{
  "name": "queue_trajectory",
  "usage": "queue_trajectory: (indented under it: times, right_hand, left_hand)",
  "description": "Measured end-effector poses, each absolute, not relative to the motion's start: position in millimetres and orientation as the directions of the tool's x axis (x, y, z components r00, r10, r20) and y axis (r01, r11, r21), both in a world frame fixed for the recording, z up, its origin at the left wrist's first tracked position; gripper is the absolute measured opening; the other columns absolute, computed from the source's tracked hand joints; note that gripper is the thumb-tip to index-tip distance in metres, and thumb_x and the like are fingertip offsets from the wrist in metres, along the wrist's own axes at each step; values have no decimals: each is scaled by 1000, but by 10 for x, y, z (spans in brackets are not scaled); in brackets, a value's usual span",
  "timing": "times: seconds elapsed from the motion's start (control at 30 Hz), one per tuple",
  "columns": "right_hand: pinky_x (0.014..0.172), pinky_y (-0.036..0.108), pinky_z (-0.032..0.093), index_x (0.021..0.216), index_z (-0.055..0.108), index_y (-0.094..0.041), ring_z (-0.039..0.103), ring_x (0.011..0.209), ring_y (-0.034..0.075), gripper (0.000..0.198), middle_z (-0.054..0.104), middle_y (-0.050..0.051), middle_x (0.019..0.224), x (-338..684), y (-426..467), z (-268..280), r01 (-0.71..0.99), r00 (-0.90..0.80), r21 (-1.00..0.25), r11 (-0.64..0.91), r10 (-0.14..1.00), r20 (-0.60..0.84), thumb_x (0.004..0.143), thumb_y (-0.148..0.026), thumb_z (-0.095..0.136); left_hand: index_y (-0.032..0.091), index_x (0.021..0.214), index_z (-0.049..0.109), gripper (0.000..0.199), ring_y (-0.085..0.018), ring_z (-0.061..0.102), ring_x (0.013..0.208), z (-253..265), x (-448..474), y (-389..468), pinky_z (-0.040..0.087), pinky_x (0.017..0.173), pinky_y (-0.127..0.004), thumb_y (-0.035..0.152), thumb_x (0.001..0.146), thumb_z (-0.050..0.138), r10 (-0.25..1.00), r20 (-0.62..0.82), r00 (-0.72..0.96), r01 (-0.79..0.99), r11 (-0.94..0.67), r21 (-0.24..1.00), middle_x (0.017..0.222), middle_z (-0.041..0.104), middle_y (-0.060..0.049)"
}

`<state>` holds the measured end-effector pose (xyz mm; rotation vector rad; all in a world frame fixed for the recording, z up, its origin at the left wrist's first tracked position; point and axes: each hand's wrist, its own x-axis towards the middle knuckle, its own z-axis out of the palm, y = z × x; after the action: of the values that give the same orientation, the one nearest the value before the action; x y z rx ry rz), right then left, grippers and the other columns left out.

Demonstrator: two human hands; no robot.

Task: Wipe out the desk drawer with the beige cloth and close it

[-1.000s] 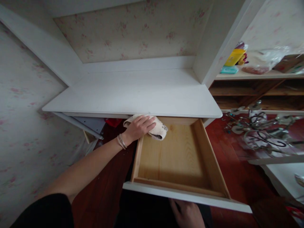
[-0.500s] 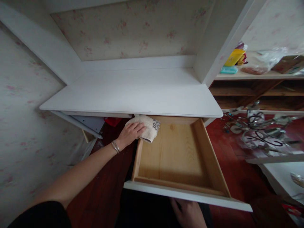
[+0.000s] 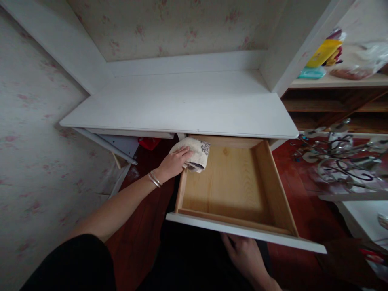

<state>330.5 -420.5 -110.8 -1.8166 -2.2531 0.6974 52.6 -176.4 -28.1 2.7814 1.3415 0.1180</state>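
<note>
My left hand [image 3: 176,162] is closed over a folded cream cloth [image 3: 197,151] with a dark pattern at one corner. The cloth lies against the rear part of the left side wall of a pulled-out wooden drawer [image 3: 224,186], just below the desktop edge. Bare light wood shows across the drawer's bottom. Below the white drawer front [image 3: 245,233] is my right hand [image 3: 244,252], its thumb apart from the rest. The front panel hides its fingertips, so I cannot make out whether it grips the drawer.
A white desk [image 3: 182,101] with upright side panels stands over the drawer. To the right, a metal chandelier [image 3: 348,161] with curled arms sits near the red wood floor. Behind it, a shelf [image 3: 342,83] bears bagged items and a yellow package [image 3: 324,52]. Floral wallpaper [image 3: 36,169] covers the left wall.
The view has shifted, so the desk and drawer sit higher and further right. My left hand remains on the cloth at the drawer's left wall, and the cloth's lower fold has opened slightly.
</note>
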Motion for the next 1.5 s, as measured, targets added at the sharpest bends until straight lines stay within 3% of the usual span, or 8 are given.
queue_trajectory:
  times: [0.3,0.47,0.7,0.93,1.23,1.3,1.4,1.5]
  right_hand:
    - [85,37,55,95,79,-27,72,95,28,34,77,5,100,3318,-4184,-1080,864,-243,-485,137,956,-163,98,-30,45]
    - [86,37,55,98,79,-27,71,97,28,37,77,5,100,3322,-4173,-1082,863,-257,-489,130,945,-203,99,-32,42]
    - [85,38,56,92,78,-25,72,94,28,36,77,7,98,3283,-4174,-1054,859,-226,-499,114,959,-171,97,-28,43]
    - [97,50,50,98,76,-17,68,103,33,34,74,16,103,3304,-4217,-1238,858,-162,-484,173,985,64,92,-34,46]
    - [80,36,55,86,77,-23,73,86,27,39,77,9,90,3284,-4206,-1063,863,-181,-501,56,962,-203,98,-32,41]
    - [82,37,54,89,77,-23,72,90,28,38,77,8,95,3282,-4164,-993,858,-208,-506,90,961,-183,98,-29,40]
    - [84,36,53,96,77,-22,72,91,28,35,76,9,100,3285,-4136,-966,864,-229,-490,117,958,-174,97,-27,42]
    - [87,36,52,96,77,-22,72,92,27,35,77,8,100,3279,-4147,-990,873,-220,-475,111,959,-181,97,-27,43]
  left_hand:
    - [34,141,48,59,-18,61,121,371,256,-2582,49,102,-33,8,88,50,589,-403,701,706,-492,509,138,60,-1]
    - [37,143,46,60,-19,63,117,559,349,-2777,49,101,-36,12,88,51,499,-505,704,705,-403,584,136,62,0]
    - [31,133,53,44,-21,64,113,519,928,-2758,49,97,-34,26,90,54,441,-385,811,576,-485,658,128,65,-3]
    - [28,125,54,40,-26,70,98,207,2135,-2817,55,78,-36,32,86,54,349,-372,860,510,-544,666,113,71,-6]
    - [19,126,53,36,-25,68,99,414,2746,-2725,57,77,-38,30,92,48,385,-169,907,387,-607,694,113,69,-10]
    - [18,131,50,38,-24,63,112,525,2750,-2688,56,86,-37,26,95,44,414,-17,910,324,-686,651,127,63,-11]
    - [23,137,50,44,-16,48,130,511,2828,-2697,49,100,-30,16,97,34,227,192,955,109,-869,483,146,49,-7]
    - [26,139,53,51,-15,51,127,227,2962,-2718,44,104,-27,11,95,31,20,161,987,-30,-952,304,141,54,-2]
